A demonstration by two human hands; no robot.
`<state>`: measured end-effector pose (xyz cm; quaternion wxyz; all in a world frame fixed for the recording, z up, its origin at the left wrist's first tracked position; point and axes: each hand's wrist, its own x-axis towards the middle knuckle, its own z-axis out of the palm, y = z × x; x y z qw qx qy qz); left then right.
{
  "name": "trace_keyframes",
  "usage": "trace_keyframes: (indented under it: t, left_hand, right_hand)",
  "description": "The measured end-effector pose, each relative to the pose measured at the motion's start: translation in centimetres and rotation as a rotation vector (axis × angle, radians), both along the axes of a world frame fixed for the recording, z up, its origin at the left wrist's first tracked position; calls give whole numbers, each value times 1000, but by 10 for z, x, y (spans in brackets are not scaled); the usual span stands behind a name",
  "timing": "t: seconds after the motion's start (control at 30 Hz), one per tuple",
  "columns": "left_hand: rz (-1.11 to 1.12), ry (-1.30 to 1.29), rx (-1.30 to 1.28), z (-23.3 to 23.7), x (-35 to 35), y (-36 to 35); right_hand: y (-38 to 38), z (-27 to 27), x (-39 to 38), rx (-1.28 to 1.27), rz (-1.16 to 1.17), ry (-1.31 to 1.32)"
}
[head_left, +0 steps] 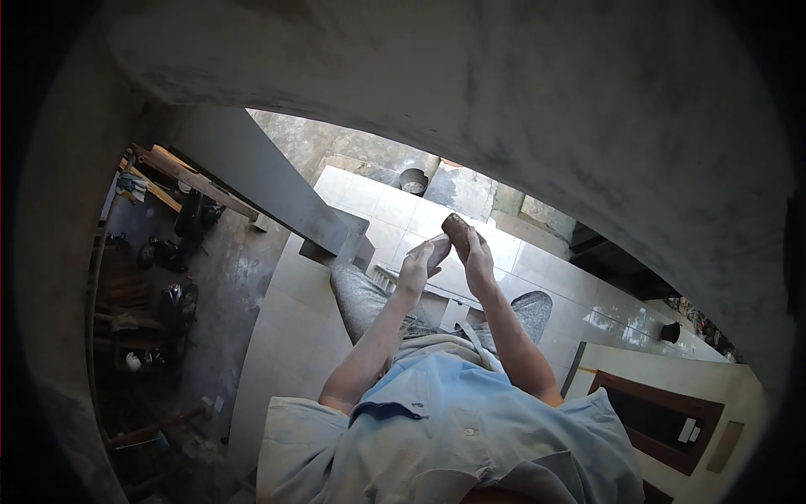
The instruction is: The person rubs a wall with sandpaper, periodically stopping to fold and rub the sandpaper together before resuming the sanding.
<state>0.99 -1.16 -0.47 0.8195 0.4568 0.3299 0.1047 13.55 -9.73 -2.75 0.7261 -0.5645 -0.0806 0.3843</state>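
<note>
My left hand (414, 270) is held out in front of my chest, fingers closed around a flat, dark grey-brown piece (438, 249). Beside it, my right hand (478, 262) grips a similar dusty brown piece (455, 228) that rises past the fingers and looks rough at its end. The two pieces come close together at their upper parts. Their exact kind I cannot tell. Both hands look dusty. Below them are my grey, dust-marked trousers (359, 298) and part of a pale, ladder-like frame (386, 277).
A rough grey concrete surface (437, 67) arches overhead. To the left runs a grey beam (269, 176); beyond it stand motorbikes (176, 307) and wooden poles (197, 181). A bucket (413, 181) sits by the pale tiled floor (546, 273). A brown-framed panel (659, 420) is at lower right.
</note>
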Motion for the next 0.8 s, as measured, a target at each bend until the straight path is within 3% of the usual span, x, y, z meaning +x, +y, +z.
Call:
trace_keyframes:
  t: [0.1, 0.2, 0.23, 0.27, 0.33, 0.43, 0.47, 0.53, 0.63, 0.73, 0.8]
  left_hand:
    - [-21, -169, -117, 3, -13, 8]
    - [-13, -288, -290, 13, -17, 4]
    - [-16, -304, -322, 10, -14, 1]
    - [-17, -324, -350, 7, -11, -1]
    - [15, -286, -327, 3, -5, -2]
    - [90, -238, -277, -8, -7, -3]
    - [120, -252, -190, -13, -8, -4]
    - [138, -199, 41, -16, -11, -3]
    - [65, 49, 508, -8, -20, 3]
    - [88, 104, 800, -2, -19, -3]
    - [75, 132, 890, 6, -18, -5]
  right_hand:
    - [-6, 6, 9, 44, -79, 304]
    - [-8, -9, 14, 98, 52, 414]
    - [-9, 1, 10, 214, 264, 411]
    - [-11, 11, 0, 85, 204, 424]
    - [-12, -13, -9, 162, 203, 461]
    - [-15, -7, -16, 68, 194, 328]
    - [-17, 0, -22, -150, 108, 128]
    - [-17, -2, -26, -353, 36, -98]
    - [-18, -7, -32, -181, -18, -55]
    - [-16, -5, -45, -248, 104, -261]
    - [-13, -1, -52, -257, 181, -194]
